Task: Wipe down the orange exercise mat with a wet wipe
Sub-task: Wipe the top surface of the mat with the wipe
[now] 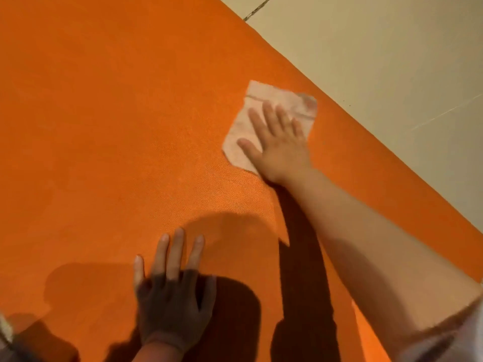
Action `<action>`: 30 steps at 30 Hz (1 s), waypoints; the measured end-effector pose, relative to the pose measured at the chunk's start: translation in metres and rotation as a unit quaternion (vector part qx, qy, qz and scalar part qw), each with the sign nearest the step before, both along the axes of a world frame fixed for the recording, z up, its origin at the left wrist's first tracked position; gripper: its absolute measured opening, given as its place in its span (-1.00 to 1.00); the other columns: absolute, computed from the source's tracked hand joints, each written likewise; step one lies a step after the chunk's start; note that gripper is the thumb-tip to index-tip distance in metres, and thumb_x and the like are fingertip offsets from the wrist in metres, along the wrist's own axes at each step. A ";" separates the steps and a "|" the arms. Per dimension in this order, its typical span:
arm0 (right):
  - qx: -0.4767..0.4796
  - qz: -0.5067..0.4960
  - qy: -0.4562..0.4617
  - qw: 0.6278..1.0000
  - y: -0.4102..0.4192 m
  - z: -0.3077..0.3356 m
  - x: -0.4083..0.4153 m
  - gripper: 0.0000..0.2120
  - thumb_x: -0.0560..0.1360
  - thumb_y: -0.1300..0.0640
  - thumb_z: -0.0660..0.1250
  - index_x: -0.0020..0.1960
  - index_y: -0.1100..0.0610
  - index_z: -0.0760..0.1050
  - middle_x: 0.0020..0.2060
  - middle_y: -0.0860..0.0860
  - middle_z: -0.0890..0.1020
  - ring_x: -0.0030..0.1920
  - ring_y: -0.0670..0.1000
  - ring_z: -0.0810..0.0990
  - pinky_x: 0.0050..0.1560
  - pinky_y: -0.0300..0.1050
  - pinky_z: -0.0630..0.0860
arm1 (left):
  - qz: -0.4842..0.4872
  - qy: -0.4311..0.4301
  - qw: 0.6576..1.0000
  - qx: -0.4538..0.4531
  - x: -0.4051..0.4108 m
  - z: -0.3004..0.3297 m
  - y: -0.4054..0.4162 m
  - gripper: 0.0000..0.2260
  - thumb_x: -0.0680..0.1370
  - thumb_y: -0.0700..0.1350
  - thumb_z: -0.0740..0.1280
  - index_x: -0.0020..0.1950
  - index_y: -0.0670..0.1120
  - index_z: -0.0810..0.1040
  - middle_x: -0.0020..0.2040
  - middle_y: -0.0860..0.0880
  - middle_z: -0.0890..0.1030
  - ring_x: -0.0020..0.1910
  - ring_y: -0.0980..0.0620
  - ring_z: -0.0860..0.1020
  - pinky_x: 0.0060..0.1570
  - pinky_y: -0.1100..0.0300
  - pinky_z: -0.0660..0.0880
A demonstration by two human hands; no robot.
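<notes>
The orange exercise mat [109, 131] fills most of the head view, its right edge running diagonally from top centre to lower right. A pale, unfolded wet wipe [264, 100] lies flat on the mat near that edge. My right hand [278, 143] presses down on the wipe with straight, spread fingers, covering its lower right part. My left hand [171, 286] rests flat on the mat near the bottom of the view, fingers spread, partly in shadow.
Pale tiled floor [392, 61] lies beyond the mat's right edge, with a dark grout line [257, 7] at the top. Dark shadows of my arms and head fall across the lower mat.
</notes>
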State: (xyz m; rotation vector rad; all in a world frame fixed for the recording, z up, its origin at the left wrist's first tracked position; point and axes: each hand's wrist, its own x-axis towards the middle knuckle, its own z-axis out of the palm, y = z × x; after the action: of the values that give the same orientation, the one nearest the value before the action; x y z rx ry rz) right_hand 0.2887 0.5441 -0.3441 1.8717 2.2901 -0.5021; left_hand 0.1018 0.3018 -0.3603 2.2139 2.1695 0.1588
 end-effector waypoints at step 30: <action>0.038 -0.273 -0.016 0.961 0.015 -0.008 0.054 -0.35 0.63 -0.25 -0.14 0.62 0.02 -0.16 0.59 0.15 -0.15 0.57 0.21 -0.20 0.51 0.25 -0.25 | 0.000 0.002 0.997 -0.083 -0.002 0.009 0.004 -0.47 0.64 0.23 -0.10 0.50 0.00 0.28 0.51 -0.13 0.28 0.47 -0.18 0.28 0.34 -0.40 0.11</action>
State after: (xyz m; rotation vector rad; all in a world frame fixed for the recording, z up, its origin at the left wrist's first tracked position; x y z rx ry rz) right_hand 0.3423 0.5594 -0.3518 2.5311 1.7692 -0.4411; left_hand 0.0997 0.3062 -0.3509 2.1272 2.0995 -0.0248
